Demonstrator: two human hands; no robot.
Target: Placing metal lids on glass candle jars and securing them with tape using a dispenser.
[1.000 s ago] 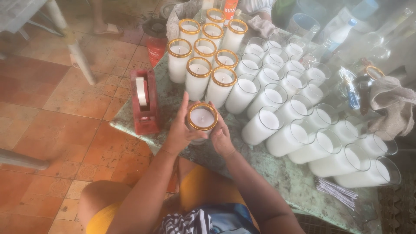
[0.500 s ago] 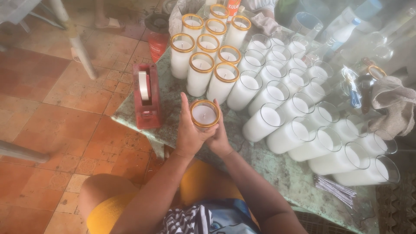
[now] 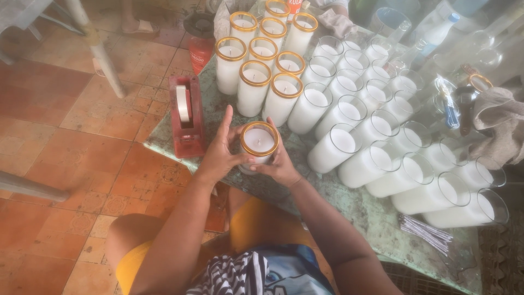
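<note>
Two hands, left hand and right hand, are still wrapping around the gold-rimmed candle glass at the frame's middle (barely shifting), beside the red tape holder.

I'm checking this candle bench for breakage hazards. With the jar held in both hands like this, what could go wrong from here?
1. The gold-rimmed candle jar is held between the left hand and right hand near the table edge; a slip might send it to the tiled floor.
2. The plain glass candles stand tightly packed just beside it, so a knock may topple several.
3. The red tape dispenser sits at the edge by the left hand and might get pushed off.
</note>
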